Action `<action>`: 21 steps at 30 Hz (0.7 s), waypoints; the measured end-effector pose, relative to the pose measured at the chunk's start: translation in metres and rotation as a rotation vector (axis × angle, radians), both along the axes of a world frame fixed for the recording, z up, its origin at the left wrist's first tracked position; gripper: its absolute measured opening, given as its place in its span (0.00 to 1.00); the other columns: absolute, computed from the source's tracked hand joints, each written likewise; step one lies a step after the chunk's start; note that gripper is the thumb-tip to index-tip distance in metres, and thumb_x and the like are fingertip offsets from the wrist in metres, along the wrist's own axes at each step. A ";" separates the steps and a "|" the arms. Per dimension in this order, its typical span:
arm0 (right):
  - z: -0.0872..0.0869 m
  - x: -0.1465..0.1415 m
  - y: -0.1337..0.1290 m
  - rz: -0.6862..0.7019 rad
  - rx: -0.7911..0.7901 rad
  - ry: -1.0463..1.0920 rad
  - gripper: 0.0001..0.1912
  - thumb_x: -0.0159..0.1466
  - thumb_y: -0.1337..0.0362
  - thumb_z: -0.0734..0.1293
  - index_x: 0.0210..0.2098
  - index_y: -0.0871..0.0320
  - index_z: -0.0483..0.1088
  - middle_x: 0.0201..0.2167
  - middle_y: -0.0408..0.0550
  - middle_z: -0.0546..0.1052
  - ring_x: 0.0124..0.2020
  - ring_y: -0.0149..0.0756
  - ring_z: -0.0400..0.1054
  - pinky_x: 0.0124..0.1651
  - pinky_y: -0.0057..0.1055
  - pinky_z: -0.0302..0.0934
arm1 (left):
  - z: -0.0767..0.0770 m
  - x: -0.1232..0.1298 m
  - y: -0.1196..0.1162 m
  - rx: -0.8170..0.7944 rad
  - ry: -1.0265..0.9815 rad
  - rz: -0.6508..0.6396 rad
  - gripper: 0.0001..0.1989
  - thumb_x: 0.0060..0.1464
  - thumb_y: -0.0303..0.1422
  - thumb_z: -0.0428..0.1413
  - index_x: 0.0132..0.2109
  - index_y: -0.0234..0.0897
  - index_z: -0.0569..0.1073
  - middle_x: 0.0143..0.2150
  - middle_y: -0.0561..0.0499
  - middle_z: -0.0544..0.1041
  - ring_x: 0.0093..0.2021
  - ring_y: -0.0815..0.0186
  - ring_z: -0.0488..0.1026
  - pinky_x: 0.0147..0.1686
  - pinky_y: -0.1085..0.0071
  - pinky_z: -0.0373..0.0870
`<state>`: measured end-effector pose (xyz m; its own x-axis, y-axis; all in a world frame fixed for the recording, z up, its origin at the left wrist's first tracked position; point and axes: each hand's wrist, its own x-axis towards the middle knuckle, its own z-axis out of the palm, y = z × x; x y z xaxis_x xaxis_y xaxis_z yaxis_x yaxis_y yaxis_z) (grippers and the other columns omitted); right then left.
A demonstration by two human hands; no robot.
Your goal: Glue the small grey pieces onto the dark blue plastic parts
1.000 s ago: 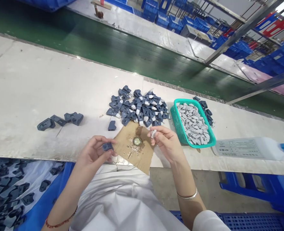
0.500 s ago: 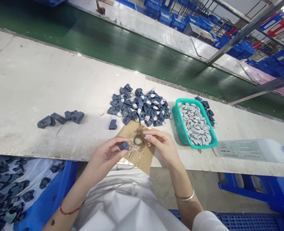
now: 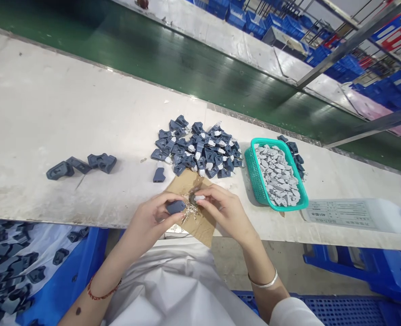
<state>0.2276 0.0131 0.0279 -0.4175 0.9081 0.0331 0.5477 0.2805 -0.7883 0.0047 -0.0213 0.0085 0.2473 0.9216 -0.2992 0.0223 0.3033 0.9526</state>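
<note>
- Two bare hands face each other with fingers curled: the left hand [image 3: 155, 215] pinches a dark part [image 3: 176, 207] between thumb and fingers, the right hand [image 3: 226, 210] pinches a light piece [image 3: 199, 197] at the fingertips.
- Both hands are closer together than one second ago; the light piece now overlaps the round dish [image 3: 191, 198] between them; whether they touch, I cannot tell.
- Dark part: blocky, slate-blue, poking out rightward from the left fingertips.
- Light piece: small, whitish-grey, poking out leftward from the right fingertips.
</note>
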 end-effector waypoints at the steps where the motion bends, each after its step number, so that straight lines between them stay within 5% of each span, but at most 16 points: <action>1: 0.001 -0.001 0.001 0.044 0.043 -0.018 0.07 0.72 0.61 0.65 0.45 0.54 0.75 0.42 0.50 0.80 0.42 0.40 0.75 0.46 0.36 0.70 | -0.001 0.000 0.001 -0.021 0.003 0.010 0.15 0.55 0.40 0.64 0.47 0.40 0.76 0.36 0.52 0.81 0.34 0.64 0.78 0.32 0.72 0.73; 5: 0.002 -0.004 0.004 0.144 0.135 -0.091 0.08 0.73 0.63 0.63 0.48 0.53 0.73 0.44 0.52 0.79 0.47 0.42 0.75 0.50 0.40 0.71 | -0.004 0.002 0.002 -0.088 -0.006 0.022 0.14 0.52 0.40 0.66 0.40 0.39 0.72 0.30 0.55 0.79 0.29 0.67 0.76 0.27 0.75 0.68; 10: -0.001 -0.005 0.005 0.171 0.141 -0.142 0.09 0.74 0.64 0.62 0.48 0.54 0.73 0.45 0.53 0.79 0.48 0.43 0.75 0.51 0.41 0.71 | -0.003 -0.001 0.001 -0.099 -0.076 -0.004 0.13 0.56 0.41 0.63 0.42 0.40 0.70 0.49 0.48 0.82 0.46 0.60 0.80 0.45 0.68 0.75; 14: 0.000 -0.004 0.004 0.169 0.146 -0.140 0.08 0.74 0.64 0.62 0.48 0.54 0.73 0.45 0.53 0.79 0.48 0.42 0.76 0.52 0.40 0.71 | 0.000 -0.004 0.000 -0.064 -0.102 -0.047 0.11 0.59 0.39 0.60 0.41 0.41 0.66 0.52 0.47 0.80 0.51 0.58 0.79 0.46 0.67 0.75; 21: 0.000 -0.004 0.002 0.135 0.147 -0.159 0.08 0.74 0.64 0.62 0.47 0.54 0.73 0.44 0.53 0.80 0.47 0.42 0.76 0.51 0.40 0.71 | -0.004 0.002 -0.004 0.001 0.035 -0.009 0.15 0.57 0.39 0.61 0.36 0.40 0.61 0.47 0.49 0.78 0.31 0.68 0.78 0.31 0.71 0.72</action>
